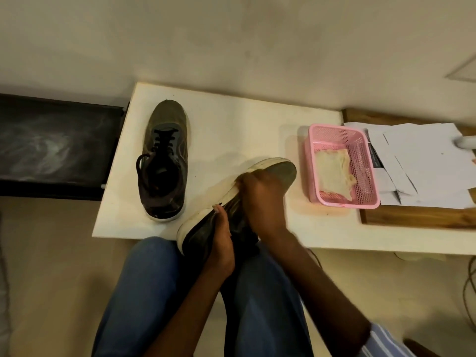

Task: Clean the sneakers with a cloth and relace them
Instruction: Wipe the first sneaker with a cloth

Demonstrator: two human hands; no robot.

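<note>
The table (231,124) is my bench, low enough that I can work from my seat with the job half in my lap. On its left side sits the other shoe (163,161), upright on its sole and laced, parked well clear so I have room. To the right stands the pink basket (371,199), near my working hand, with a spare cloth (333,173) lying in it for when I need it. Beyond it lie some papers (422,161).

The shoe (283,168) I am cleaning lies tipped on its side, heel over my knees and toe out over the table edge, so the pale sole rim faces up where I can rub it. My left hand (222,243) wraps the heel end, thumb on top, to steady it against the rubbing. My right hand (262,194) is curled over the forefoot, pressing down near the sole edge. A bit of pale stuff shows at its knuckles, likely the cloth; it is blurred, so I cannot swear to it.
</note>
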